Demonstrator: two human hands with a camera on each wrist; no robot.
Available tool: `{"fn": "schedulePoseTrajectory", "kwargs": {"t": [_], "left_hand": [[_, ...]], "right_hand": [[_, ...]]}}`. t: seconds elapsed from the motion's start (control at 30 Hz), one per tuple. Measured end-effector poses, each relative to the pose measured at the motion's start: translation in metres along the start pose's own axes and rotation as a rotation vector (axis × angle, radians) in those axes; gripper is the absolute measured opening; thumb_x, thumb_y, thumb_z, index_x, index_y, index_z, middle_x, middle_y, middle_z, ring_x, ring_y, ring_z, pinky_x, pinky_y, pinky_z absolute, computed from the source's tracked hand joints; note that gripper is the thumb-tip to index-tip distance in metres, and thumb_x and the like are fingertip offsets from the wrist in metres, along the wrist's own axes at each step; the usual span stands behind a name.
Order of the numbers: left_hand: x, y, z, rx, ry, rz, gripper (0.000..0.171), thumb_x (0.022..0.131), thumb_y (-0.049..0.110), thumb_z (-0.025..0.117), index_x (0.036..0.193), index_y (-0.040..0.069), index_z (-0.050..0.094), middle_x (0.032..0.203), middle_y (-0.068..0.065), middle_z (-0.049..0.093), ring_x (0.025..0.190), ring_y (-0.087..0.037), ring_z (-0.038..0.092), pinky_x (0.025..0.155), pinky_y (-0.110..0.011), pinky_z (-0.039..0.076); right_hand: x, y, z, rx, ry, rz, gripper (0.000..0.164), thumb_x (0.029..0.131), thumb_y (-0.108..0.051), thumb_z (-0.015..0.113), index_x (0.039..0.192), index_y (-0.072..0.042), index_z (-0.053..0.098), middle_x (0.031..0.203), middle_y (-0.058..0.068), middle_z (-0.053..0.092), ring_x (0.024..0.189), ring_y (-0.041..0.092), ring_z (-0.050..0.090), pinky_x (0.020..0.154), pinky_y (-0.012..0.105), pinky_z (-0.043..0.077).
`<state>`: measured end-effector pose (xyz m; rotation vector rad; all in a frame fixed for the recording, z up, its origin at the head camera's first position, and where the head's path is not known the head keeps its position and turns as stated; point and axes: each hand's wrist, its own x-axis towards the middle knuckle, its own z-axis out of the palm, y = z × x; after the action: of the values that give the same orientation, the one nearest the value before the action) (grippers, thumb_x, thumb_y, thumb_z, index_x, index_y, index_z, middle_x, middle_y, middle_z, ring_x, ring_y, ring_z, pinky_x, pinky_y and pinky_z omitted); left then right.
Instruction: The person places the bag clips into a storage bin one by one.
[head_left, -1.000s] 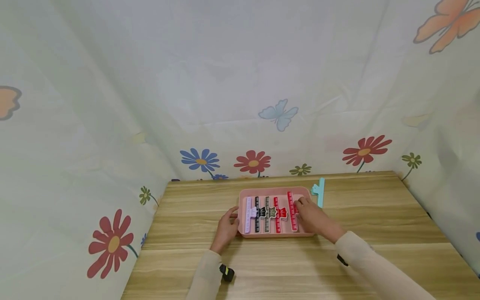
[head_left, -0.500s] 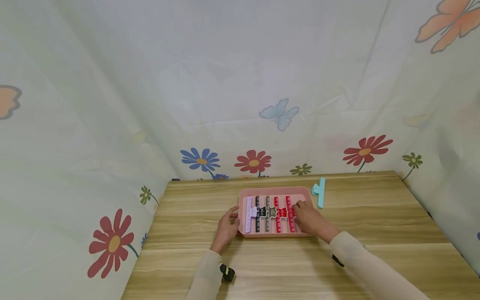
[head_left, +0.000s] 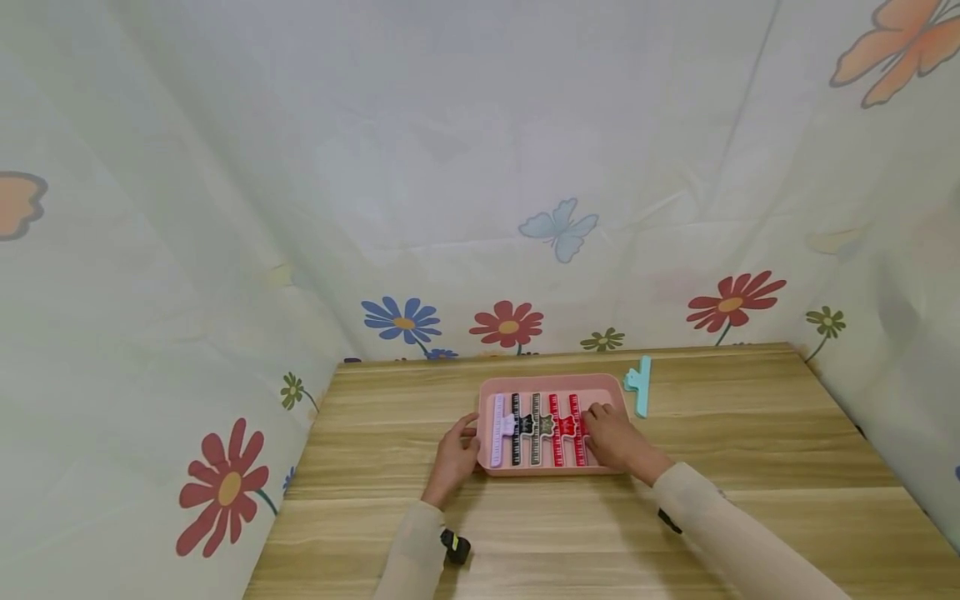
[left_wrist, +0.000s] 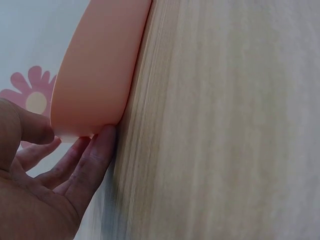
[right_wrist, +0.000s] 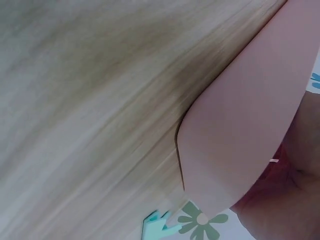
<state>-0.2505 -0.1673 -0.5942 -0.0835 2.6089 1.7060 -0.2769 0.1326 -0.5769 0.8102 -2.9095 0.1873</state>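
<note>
A pink tray (head_left: 600, 468) holds a row of long ruler clips with bear-shaped grips: lilac (head_left: 497, 442), black (head_left: 515, 450), grey-green (head_left: 535, 450) and red (head_left: 556, 454). Another red clip (head_left: 577, 450) lies at the row's right end, parallel and close to the first. My right hand (head_left: 612, 435) holds that last clip by its right side, fingers inside the tray and covering its grip. Its red plastic shows past the rim in the right wrist view. My left hand (head_left: 453, 454) rests at the tray's left end, fingertips against the outer wall and thumb at the rim.
A turquoise clip (head_left: 640, 387) lies on the wooden table (head_left: 525, 533) just beyond the tray's right end. Behind the table hangs a pale curtain (head_left: 450, 167) printed with flowers and butterflies. A black device (head_left: 455, 547) is strapped at the left wrist.
My right hand has slid the last red clip leftward, up close to the other red one, and slightly straightened it. The left hand has stayed at the tray's end.
</note>
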Motion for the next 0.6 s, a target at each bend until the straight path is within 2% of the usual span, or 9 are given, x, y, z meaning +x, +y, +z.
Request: {"fn": "schedulePoseTrajectory", "kwargs": {"t": [0.13, 0.27, 0.4, 0.6], "left_hand": [[0.000, 0.000, 0.001, 0.010, 0.006, -0.012, 0.046, 0.092, 0.005, 0.049, 0.136, 0.017, 0.047, 0.118, -0.020, 0.057, 0.098, -0.029, 0.064, 0.057, -0.027, 0.055], [0.000, 0.000, 0.001, 0.023, 0.006, -0.009, 0.045, 0.092, 0.006, 0.049, 0.136, 0.018, 0.047, 0.118, -0.020, 0.057, 0.099, -0.029, 0.063, 0.058, -0.027, 0.055], [0.000, 0.001, 0.000, 0.029, 0.001, -0.002, 0.046, 0.092, 0.006, 0.049, 0.137, 0.016, 0.046, 0.118, -0.021, 0.057, 0.099, -0.030, 0.064, 0.059, -0.028, 0.055], [0.000, 0.002, 0.000, 0.031, 0.004, -0.007, 0.045, 0.093, 0.007, 0.049, 0.137, 0.017, 0.046, 0.119, -0.020, 0.057, 0.100, -0.029, 0.063, 0.061, -0.028, 0.055]], "right_hand": [[-0.002, 0.000, -0.007, 0.026, -0.035, 0.019, 0.050, 0.087, -0.024, 0.061, 0.127, 0.005, 0.049, 0.120, 0.019, 0.054, 0.112, 0.034, 0.051, 0.099, 0.046, 0.043], [-0.004, 0.001, -0.018, 0.040, -0.045, 0.051, 0.053, 0.086, -0.025, 0.062, 0.129, 0.003, 0.049, 0.126, 0.018, 0.053, 0.118, 0.035, 0.048, 0.100, 0.050, 0.041], [-0.005, 0.002, -0.028, 0.029, -0.019, 0.055, 0.051, 0.086, -0.023, 0.063, 0.129, 0.001, 0.050, 0.127, 0.016, 0.052, 0.120, 0.034, 0.048, 0.097, 0.052, 0.043], [-0.006, 0.010, -0.042, 0.008, 0.035, 0.042, 0.049, 0.086, -0.024, 0.063, 0.127, 0.001, 0.051, 0.126, 0.016, 0.052, 0.119, 0.034, 0.049, 0.100, 0.049, 0.042]]}}
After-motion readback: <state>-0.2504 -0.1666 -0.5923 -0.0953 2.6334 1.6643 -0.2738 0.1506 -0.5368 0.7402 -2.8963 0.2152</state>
